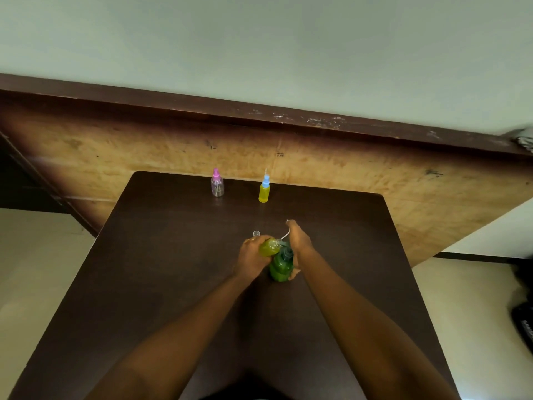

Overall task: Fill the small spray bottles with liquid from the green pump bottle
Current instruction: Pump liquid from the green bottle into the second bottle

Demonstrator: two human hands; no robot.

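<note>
Green, see-through plastic with a pinched waist: the pump bottle (280,268) stands on the dark matte table (173,255) just in front of me, and it looks light enough to tip if I press off-centre. My left hand (251,259) is curled round a small bottle (268,247), glossy yellow-green, tilted with its mouth toward the pump's dark head. My right hand (300,245) lies along the pump bottle's right side, fingers stretched forward; whether it grips or only steadies I cannot tell. I judge the trick now is to keep that narrow mouth right at the spout and press straight down in short strokes, so nothing runs down the smooth sides. A thin white tube (284,235) curves beside my right hand, and a clear cap (256,233) sits near. Well back stand a clear bottle with a pink top (217,187) and a yellow one with a blue top (263,193).
</note>
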